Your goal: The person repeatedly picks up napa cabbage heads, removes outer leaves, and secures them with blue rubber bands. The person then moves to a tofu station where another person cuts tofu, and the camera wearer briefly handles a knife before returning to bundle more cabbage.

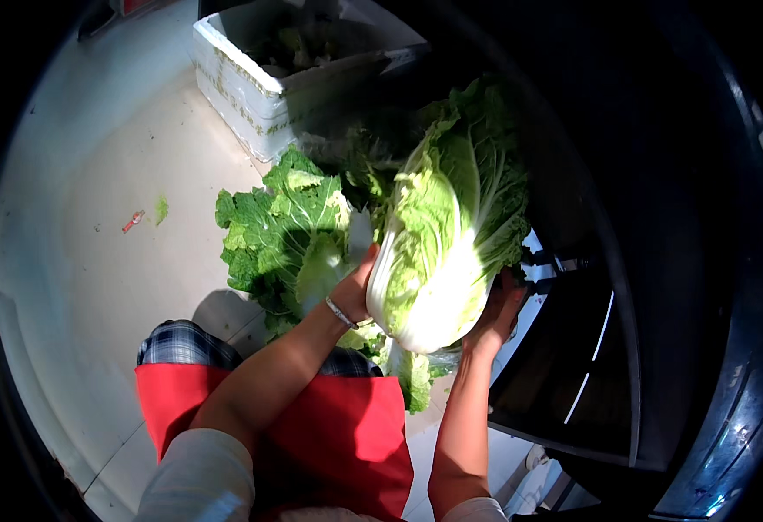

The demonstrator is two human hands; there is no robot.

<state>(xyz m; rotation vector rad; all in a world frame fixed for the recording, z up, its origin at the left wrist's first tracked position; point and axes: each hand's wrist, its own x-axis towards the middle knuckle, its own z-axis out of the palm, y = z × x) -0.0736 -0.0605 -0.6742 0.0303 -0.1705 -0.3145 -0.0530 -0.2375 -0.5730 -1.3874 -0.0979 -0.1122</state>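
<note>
A large head of napa cabbage point(443, 254) is held up between my two hands, its white base towards me and its leafy top pointing away. My left hand point(357, 287), with a bracelet at the wrist, presses against its left side. Against the lower right side lies my right hand point(496, 313), its fingers partly in shadow and behind the leaves. Loose green cabbage leaves point(277, 228) are heaped beneath and to the left of the head, and more pale leaves point(414, 382) lie below its base.
Beyond the leaves stands a white foam box point(241, 98), with leafy matter in its shadowed inside. A dark piece of furniture point(571, 346) is close on my right. A small red scrap point(133, 222) and a bit of leaf point(161, 210) lie on the tiled floor. A red apron point(342, 430) covers my lap.
</note>
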